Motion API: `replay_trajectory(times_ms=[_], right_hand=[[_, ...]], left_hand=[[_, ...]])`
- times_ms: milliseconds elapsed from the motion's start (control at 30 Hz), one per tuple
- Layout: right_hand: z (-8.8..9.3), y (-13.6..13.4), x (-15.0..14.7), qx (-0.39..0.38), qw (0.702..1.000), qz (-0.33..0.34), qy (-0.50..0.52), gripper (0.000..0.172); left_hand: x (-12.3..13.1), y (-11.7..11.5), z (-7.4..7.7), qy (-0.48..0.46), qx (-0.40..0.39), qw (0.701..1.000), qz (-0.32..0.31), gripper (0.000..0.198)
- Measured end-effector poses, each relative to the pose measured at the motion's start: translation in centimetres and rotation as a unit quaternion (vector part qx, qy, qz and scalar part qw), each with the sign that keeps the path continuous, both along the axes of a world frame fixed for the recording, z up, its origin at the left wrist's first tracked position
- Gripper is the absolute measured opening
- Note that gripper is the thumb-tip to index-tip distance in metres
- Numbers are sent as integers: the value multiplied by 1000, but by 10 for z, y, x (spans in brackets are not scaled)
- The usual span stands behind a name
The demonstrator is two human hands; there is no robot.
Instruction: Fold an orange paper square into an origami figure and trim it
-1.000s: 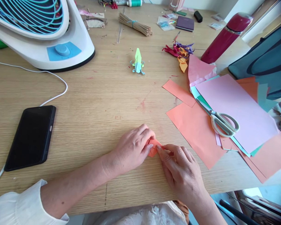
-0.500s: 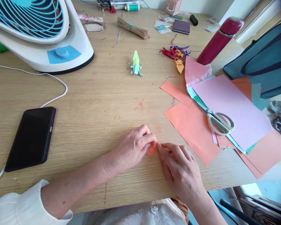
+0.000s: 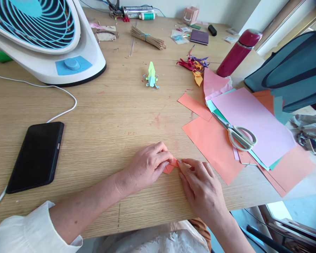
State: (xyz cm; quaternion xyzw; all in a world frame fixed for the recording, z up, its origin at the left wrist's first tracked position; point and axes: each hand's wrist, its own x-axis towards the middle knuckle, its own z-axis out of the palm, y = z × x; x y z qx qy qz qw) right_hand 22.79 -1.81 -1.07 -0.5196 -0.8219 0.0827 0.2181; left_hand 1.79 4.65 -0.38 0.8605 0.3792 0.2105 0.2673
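Observation:
A small folded piece of orange paper lies on the table near its front edge, between my two hands. My left hand is closed, its thumb and fingertips pressed on the paper's left and upper part. From the right, my right hand pinches the paper's right corner between thumb and forefinger. My left fingers hide part of the folds. Further back stands a small folded green and blue paper figure.
Right of my hands lie orange sheets, a pink sheet and scissors. A red flask stands behind them, beside a blue bag. On the left are a phone and a white fan.
My right fingertips have shifted slightly away from my left hand, and more of the orange paper shows between them. The camera view has tilted and turned a little.

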Motion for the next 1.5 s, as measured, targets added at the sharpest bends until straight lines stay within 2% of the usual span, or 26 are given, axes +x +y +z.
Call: replay_trajectory(times_ms=[100,267,367,433,533,633,733,800,867,933,1000,1067,1200,1300,1500], right_hand=[[2,5,-3,-17,999,-12,24,33],[5,11,-6,-49,995,-43,76,30],[6,10,-5,-103,984,-78,123,29],[8,11,-4,-147,972,-94,159,29],[14,14,-5,-203,950,-99,217,26],[20,22,-11,-250,916,-93,299,22],[24,34,-21,-279,879,-89,377,27],[25,42,-26,-283,867,-83,401,28],[27,50,-30,-280,868,-70,403,26],[29,57,-33,-277,875,-59,392,24],[31,64,-34,-275,883,-49,377,23],[32,71,-36,-283,881,-29,378,24],[28,84,-38,-352,837,24,418,29],[22,90,-40,-377,803,34,461,31],[12,91,-42,-382,761,23,525,30]], left_hand=[[2,-1,-1,18,-5,999,34,9],[4,-1,4,13,-26,999,46,13],[4,-2,8,0,-46,998,41,18],[3,-2,11,-15,-90,995,48,19],[3,-2,14,-94,-170,976,98,18],[3,-3,12,-206,-221,943,140,22],[3,-2,9,-274,-263,913,145,26],[3,-2,9,-298,-281,903,133,23],[2,-1,9,-305,-275,904,118,16],[-1,1,9,-299,-237,917,118,10],[-3,4,8,-292,-198,927,128,12],[-5,6,6,-289,-190,928,137,18],[-7,9,3,-307,-193,921,145,18],[-7,9,1,-329,-216,908,140,15],[-7,11,0,-373,-362,842,145,32]])
